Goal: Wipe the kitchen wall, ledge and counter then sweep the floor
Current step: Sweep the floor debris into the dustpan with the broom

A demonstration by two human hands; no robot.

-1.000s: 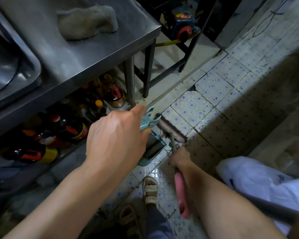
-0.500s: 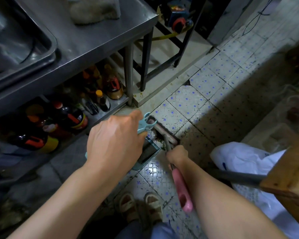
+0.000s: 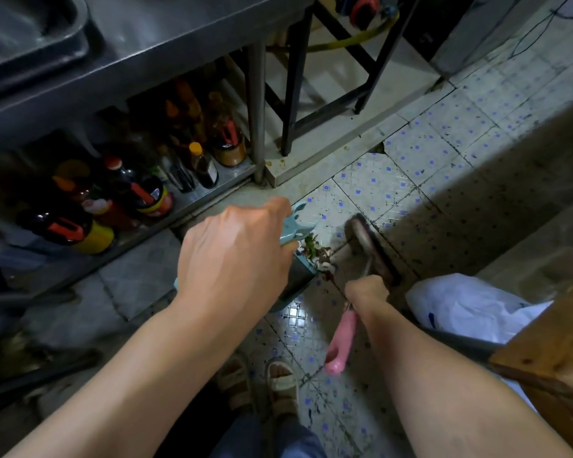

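My left hand (image 3: pixel 235 256) grips the handle of a light-blue dustpan (image 3: pixel 296 223), whose pan (image 3: pixel 300 276) rests on the tiled floor (image 3: pixel 374 186) below my hand. My right hand (image 3: pixel 366 292) holds a small broom by its shaft, the pink grip (image 3: pixel 341 342) sticking out behind my fist. The dark broom head (image 3: pixel 371 246) sits on the floor just right of the pan's mouth. A small heap of green and reddish scraps (image 3: pixel 318 254) lies between the broom head and the pan.
A steel counter (image 3: pixel 186 38) stands at upper left, with several sauce bottles (image 3: pixel 146 193) on its lower shelf and a steel leg (image 3: pixel 257 110) near the dustpan. A white plastic bag (image 3: pixel 460 305) and a wooden piece (image 3: pixel 549 358) crowd the right. My sandalled feet (image 3: pixel 280 381) are below.
The view has tilted down and the cloth on the counter has left the frame. The broom head has moved right, away from the pan mouth, uncovering a heap of scraps there.
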